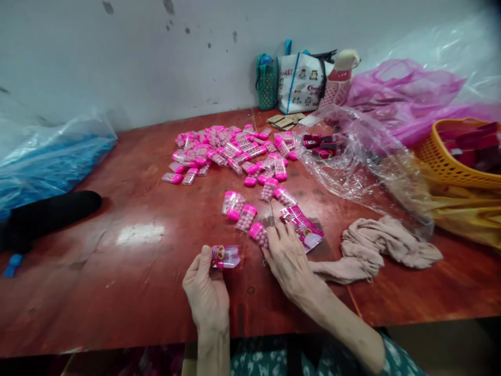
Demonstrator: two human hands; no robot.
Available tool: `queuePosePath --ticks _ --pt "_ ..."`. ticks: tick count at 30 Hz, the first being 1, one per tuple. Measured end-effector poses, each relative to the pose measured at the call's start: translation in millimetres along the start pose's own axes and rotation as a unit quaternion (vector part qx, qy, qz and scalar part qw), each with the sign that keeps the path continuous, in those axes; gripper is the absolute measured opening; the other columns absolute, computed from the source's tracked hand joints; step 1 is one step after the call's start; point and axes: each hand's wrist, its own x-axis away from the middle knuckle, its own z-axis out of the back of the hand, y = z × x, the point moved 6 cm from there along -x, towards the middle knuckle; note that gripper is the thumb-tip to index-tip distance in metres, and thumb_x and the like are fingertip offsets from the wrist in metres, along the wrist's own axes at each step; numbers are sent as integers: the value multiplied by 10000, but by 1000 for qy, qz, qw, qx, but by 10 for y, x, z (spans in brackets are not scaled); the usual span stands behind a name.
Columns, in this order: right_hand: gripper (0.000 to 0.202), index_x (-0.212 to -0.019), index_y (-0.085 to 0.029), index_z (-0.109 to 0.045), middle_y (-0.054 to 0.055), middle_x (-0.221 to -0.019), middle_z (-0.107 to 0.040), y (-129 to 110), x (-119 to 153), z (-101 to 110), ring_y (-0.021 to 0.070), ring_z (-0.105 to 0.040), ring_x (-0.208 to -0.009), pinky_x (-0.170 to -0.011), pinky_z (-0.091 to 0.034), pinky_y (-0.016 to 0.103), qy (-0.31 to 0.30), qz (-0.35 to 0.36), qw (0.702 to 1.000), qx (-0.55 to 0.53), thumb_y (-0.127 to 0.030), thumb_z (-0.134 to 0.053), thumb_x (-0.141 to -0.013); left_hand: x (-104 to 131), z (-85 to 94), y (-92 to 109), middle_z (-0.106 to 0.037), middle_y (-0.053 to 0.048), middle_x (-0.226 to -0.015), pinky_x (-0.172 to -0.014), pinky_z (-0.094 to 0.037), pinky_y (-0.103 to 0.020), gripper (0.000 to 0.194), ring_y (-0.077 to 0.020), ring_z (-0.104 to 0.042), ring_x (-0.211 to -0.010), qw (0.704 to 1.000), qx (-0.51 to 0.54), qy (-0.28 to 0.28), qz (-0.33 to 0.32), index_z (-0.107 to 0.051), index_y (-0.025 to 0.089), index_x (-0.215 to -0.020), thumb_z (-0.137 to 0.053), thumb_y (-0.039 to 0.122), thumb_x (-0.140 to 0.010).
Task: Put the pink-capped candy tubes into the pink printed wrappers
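1. Left hand (207, 292): pinches a printed pink sleeve (225, 257) between thumb and fingers, just above the red table (148, 297).
2. Right hand (287, 258): fingers reach a pink-capped container (258, 234) (its far end is hidden); whether they grip it, I cannot tell.
3. Flat pink packets (301, 228) lie beside the right hand, partly beneath its fingers.
4. A heap of similar containers (235, 149) lies farther back, with a clear plastic bag (360, 167) to its right.
5. A beige cloth (364, 245) lies right of the right hand.
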Motion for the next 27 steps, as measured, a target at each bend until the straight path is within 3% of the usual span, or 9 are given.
queuePosePath --ticks 3,6,8,12,17,23,27 --pt "238 -1056 -105 -496 139 -1019 -526 72 39 -31 261 -511 -948 -778 -449 398 3 -84 991 -102 -116 -469 -820 -15 9 -6 -630 55 -541 -523 -456 -200 134 -73 -556 -505 1000 -8 3 -12 -639 144 -593 -742 230 -586" --pt "130 -911 -159 -549 39 -818 -543 156 39 11 166 -537 -682 -618 -460 291 4 -215 954 -208 -160 -558 -781 -10 19 -8 -622 58 -539 -528 -448 -200 137 -71 -547 -503 999 -18 6 -27 -635 143 -589 -736 235 -600" --pt "159 -908 -168 -556 23 -809 -548 135 41 95 146 -539 -652 -590 -451 263 20 -246 936 -250 -171 -594 -754 10 17 -10 -618 61 -540 -536 -443 -195 133 -66 -540 -504 999 -24 10 -35 -633 142 -587 -732 229 -609" --pt "216 -917 -177 -562 23 -845 -554 -12 73 213 155 -558 -747 -652 -452 254 52 -223 932 -281 -120 -615 -716 70 -16 -23 -615 59 -531 -534 -434 -190 118 -62 -528 -499 998 -30 13 -45 -636 141 -583 -719 212 -628" --pt "261 -911 -173 -572 20 -837 -545 -136 130 187 149 -548 -760 -679 -439 242 68 -206 935 -281 -49 -614 -686 108 -55 -60 -620 50 -542 -537 -435 -196 115 -68 -529 -498 998 -33 10 -47 -642 143 -596 -715 222 -635" --pt "274 -922 -176 -563 6 -823 -564 -85 157 142 150 -546 -735 -657 -428 251 18 -226 921 -317 -67 -632 -679 111 -80 -130 -637 26 -576 -576 -443 -203 125 -84 -558 -542 998 -45 -25 -40 -641 137 -630 -703 243 -656" --pt "283 -954 -179 -552 11 -832 -579 -47 179 136 164 -542 -756 -681 -429 269 30 -222 927 -300 -65 -614 -702 113 -107 -133 -662 10 -683 -639 -459 -223 144 -103 -599 -620 996 -42 -48 -54 -628 150 -756 -699 236 -665"
